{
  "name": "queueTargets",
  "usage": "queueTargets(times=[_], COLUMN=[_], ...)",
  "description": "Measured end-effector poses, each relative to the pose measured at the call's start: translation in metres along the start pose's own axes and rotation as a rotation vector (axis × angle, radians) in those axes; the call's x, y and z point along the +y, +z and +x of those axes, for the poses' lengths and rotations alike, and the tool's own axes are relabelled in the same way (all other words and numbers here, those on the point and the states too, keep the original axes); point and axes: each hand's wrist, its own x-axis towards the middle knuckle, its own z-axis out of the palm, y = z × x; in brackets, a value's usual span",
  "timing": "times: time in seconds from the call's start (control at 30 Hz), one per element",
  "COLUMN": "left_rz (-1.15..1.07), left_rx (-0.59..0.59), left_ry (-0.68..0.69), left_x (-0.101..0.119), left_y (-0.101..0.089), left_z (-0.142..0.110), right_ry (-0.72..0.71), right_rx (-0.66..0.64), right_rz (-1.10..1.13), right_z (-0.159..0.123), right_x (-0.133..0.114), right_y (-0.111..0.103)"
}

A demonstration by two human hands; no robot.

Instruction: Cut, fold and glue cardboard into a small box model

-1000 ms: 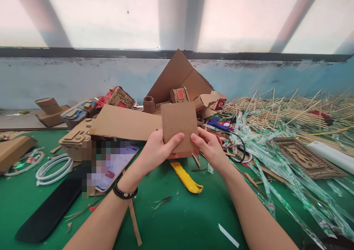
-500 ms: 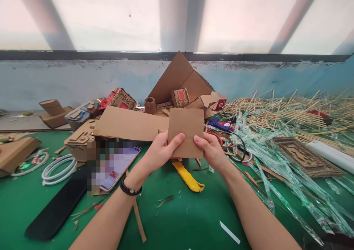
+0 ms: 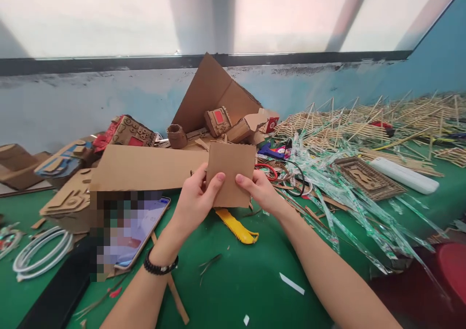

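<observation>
Both hands grip a small, roughly square piece of cardboard (image 3: 231, 164), held up above the table with its flat face toward me. My left hand (image 3: 196, 193) pinches its left side, thumb on the front and fingers hidden behind. On the right side, my right hand (image 3: 262, 189) holds it the same way. A yellow utility knife (image 3: 236, 226) lies on the green table just below the cardboard. Behind my left hand stretches a long cardboard strip (image 3: 141, 169).
A phone (image 3: 145, 232) lies left of my arm, by a black strap-like piece (image 3: 54, 290) and a coiled white cable (image 3: 43, 251). Cardboard models (image 3: 133, 132) stand along the wall. To the right are a blue glue gun (image 3: 271, 150), crumpled plastic wrap (image 3: 327, 183) and thin wooden sticks (image 3: 327, 118).
The view has turned to the right, so the table's things sit further left and a red round object shows at lower right. Both hands keep the same hold on the cardboard.
</observation>
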Motion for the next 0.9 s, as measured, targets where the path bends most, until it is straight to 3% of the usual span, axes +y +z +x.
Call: queueTargets(times=[0.4, 0.47, 0.6, 0.7, 0.8, 0.9], left_rz=[0.093, 0.159, 0.381, 0.621, 0.784, 0.921], left_rx=[0.113, 0.21, 0.365, 0.24, 0.052, -0.023], left_ry=[0.03, 0.086, 0.223, 0.242, 0.219, 0.117], left_x=[0.005, 0.009, 0.013, 0.008, -0.002, -0.012], left_y=[0.001, -0.007, -0.038, -0.057, -0.063, -0.064], left_z=[-0.004, -0.004, 0.001, 0.005, 0.008, 0.008], right_ry=[-0.097, -0.117, -0.178, -0.208, -0.205, -0.133], right_rx=[0.03, 0.165, 0.571, 0.663, 0.631, 0.538], right_rz=[-0.075, -0.021, 0.166, 0.2, 0.137, 0.111], right_z=[-0.005, 0.0, 0.013, 0.02, 0.021, 0.02], right_x=[0.001, 0.001, 0.003, 0.007, 0.011, 0.013], right_y=[0.006, 0.0, -0.01, -0.013, -0.011, -0.008])
